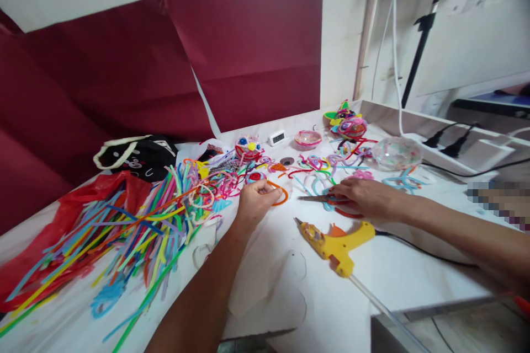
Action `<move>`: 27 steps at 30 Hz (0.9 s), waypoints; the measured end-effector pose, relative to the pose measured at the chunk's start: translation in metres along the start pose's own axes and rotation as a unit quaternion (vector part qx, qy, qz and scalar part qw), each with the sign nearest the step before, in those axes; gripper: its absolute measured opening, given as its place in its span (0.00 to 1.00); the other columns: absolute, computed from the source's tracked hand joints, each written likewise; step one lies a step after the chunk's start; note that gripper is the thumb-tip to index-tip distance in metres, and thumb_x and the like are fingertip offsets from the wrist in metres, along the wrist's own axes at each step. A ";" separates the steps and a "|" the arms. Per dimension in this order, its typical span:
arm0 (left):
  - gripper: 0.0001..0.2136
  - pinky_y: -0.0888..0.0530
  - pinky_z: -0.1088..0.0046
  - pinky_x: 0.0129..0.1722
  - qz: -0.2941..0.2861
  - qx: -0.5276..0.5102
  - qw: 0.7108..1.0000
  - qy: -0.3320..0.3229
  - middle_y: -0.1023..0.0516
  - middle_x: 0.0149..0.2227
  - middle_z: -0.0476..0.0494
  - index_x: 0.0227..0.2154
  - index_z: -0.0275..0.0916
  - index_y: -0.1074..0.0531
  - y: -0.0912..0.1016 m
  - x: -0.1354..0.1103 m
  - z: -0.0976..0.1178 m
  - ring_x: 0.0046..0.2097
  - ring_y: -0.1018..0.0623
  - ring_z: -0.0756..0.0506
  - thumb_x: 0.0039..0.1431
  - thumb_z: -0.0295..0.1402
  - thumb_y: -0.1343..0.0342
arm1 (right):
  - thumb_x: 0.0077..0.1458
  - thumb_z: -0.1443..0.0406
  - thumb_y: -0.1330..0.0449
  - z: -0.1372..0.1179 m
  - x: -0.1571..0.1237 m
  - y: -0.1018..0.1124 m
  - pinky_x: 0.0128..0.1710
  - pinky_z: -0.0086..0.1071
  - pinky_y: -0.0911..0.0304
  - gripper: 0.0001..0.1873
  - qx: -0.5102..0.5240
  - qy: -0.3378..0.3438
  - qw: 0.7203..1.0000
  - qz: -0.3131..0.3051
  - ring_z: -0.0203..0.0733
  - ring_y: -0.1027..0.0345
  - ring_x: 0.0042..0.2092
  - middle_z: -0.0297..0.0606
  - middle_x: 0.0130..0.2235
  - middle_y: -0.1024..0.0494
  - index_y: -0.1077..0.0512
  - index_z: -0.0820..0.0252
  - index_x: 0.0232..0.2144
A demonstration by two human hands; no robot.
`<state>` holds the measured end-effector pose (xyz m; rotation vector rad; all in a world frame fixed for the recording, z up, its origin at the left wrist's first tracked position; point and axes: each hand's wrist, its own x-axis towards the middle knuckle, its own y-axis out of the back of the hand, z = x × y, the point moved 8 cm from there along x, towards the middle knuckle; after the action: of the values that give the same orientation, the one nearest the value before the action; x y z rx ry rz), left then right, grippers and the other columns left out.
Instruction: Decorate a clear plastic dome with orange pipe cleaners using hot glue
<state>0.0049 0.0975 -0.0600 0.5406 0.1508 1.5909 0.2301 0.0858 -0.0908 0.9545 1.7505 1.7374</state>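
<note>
In my left hand (257,201) an orange pipe cleaner (283,196) is pinched, its free part bent into a curve to the right. My right hand (361,198) lies over a pair of scissors (313,198), fingers at the handles and blades pointing left toward the orange loop. Whether the scissors are lifted off the table, I cannot tell. Just below them lies a yellow hot glue gun (343,245), nozzle to the upper left, with a clear glue stick (385,309) out of its back.
Many coloured pipe cleaners (153,237) spread over a red plastic bag (53,237) at left. Behind stand a pipe-cleaner figure (248,146), a small digital clock (277,138), a pink-rimmed bowl (308,139) and a clear bowl (397,153). The black cord (426,253) runs right.
</note>
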 end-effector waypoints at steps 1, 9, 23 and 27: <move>0.09 0.39 0.75 0.26 -0.001 -0.001 1.000 0.000 0.34 0.17 0.53 0.14 0.36 0.36 0.000 0.000 0.000 0.24 0.36 0.52 0.40 0.34 0.44 | 0.56 0.59 0.47 0.000 0.001 -0.001 0.33 0.31 0.41 0.10 -0.002 0.005 1.000 -0.006 0.41 0.31 0.34 0.40 0.33 0.26 0.32 0.59 0.36; 0.08 0.39 0.76 0.25 0.009 0.012 1.000 0.005 0.34 0.17 0.53 0.14 0.37 0.35 0.001 0.001 -0.002 0.23 0.36 0.53 0.39 0.32 0.44 | 0.53 0.65 0.47 0.004 -0.012 0.013 0.32 0.29 0.40 0.10 0.073 -0.014 0.997 0.032 0.41 0.31 0.35 0.42 0.37 0.27 0.38 0.59 0.39; 0.07 0.38 0.76 0.26 0.043 0.155 0.984 -0.080 0.32 0.19 0.53 0.14 0.37 0.36 0.001 -0.010 0.019 0.25 0.32 0.51 0.40 0.31 0.45 | 0.57 0.63 0.49 -0.030 -0.012 0.046 0.34 0.32 0.38 0.18 0.096 0.039 0.989 0.104 0.41 0.30 0.36 0.42 0.42 0.26 0.35 0.57 0.50; 0.06 0.38 0.75 0.28 0.067 0.203 0.969 -0.126 0.31 0.20 0.52 0.15 0.38 0.37 0.002 -0.012 0.026 0.26 0.32 0.51 0.40 0.31 0.46 | 0.56 0.61 0.47 -0.037 -0.008 0.050 0.34 0.33 0.38 0.16 0.085 0.023 0.991 0.096 0.42 0.31 0.36 0.42 0.40 0.26 0.33 0.59 0.46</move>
<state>0.0146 0.0798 -0.0399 1.0854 0.2538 1.6125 0.2135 0.0527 -0.0397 1.2007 1.9154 1.7592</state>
